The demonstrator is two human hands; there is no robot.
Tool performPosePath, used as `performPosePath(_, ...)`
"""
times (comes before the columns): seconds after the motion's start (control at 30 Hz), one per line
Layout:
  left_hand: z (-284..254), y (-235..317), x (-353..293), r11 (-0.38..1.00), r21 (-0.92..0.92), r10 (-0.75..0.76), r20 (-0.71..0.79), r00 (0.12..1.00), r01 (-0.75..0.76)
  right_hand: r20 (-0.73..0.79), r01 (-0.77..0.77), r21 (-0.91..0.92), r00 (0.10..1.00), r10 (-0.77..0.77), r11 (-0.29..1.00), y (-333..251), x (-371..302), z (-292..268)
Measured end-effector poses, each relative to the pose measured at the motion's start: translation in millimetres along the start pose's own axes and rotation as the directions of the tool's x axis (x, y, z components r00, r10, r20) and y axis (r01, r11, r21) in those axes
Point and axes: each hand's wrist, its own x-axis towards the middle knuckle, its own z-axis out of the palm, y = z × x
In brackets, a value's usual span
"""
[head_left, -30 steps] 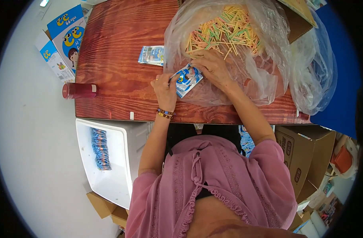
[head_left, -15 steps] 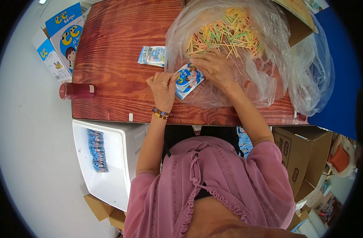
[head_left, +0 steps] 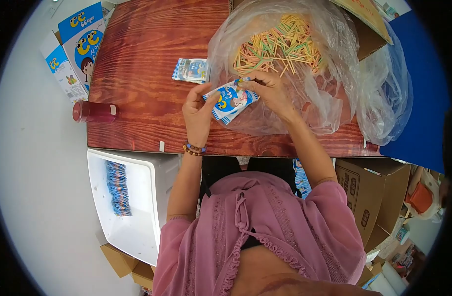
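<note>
A small blue-and-white snack packet (head_left: 230, 100) with a cartoon print is held over the near edge of the clear plastic bag. My left hand (head_left: 197, 111), a beaded bracelet at its wrist, grips the packet's left edge between thumb and fingers. My right hand (head_left: 269, 91) is closed in a pinch at the packet's upper right corner. Whether a stick is also between those fingertips is too small to tell. Beyond my hands, thin pastel sticks (head_left: 280, 47) lie heaped in the clear plastic bag (head_left: 334, 84). More flat packets (head_left: 190, 70) lie stacked left of the bag.
A pinkish-red bottle (head_left: 95, 112) lies at the left edge of the wooden table (head_left: 142, 79). Below it stands a white bin (head_left: 142, 217) with a row of filled packets (head_left: 118, 189). Printed cartons (head_left: 83, 49) stand far left; a brown cardboard box (head_left: 369, 192) sits lower right.
My right hand has drawn back from the sticks to the packet's top corner. The packet has turned flatter and risen slightly, and my left fingers have loosened around its edge.
</note>
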Motion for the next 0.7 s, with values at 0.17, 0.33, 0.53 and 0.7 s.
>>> performPosePath(0.17,-9,-21,-9,0.993,-0.078,-0.085,0.061,0.995,0.090,-0.036,-0.074,0.089,0.996,0.078,0.993,8,-10,8)
performPosePath(0.33,-8,-26,-19,0.970,-0.206,-0.130,0.021,0.991,0.132,-0.016,-0.109,0.125,0.994,0.112,0.986,14,-15,15)
performPosePath(0.53,-8,-32,-26,0.951,-0.298,-0.106,-0.056,0.993,0.085,-0.058,-0.077,0.041,0.995,0.080,0.996,9,-23,20)
performPosePath(0.7,-12,-30,-28,0.894,-0.421,-0.204,-0.078,0.976,0.153,-0.099,0.042,0.238,0.995,-0.019,0.970,-5,-27,11)
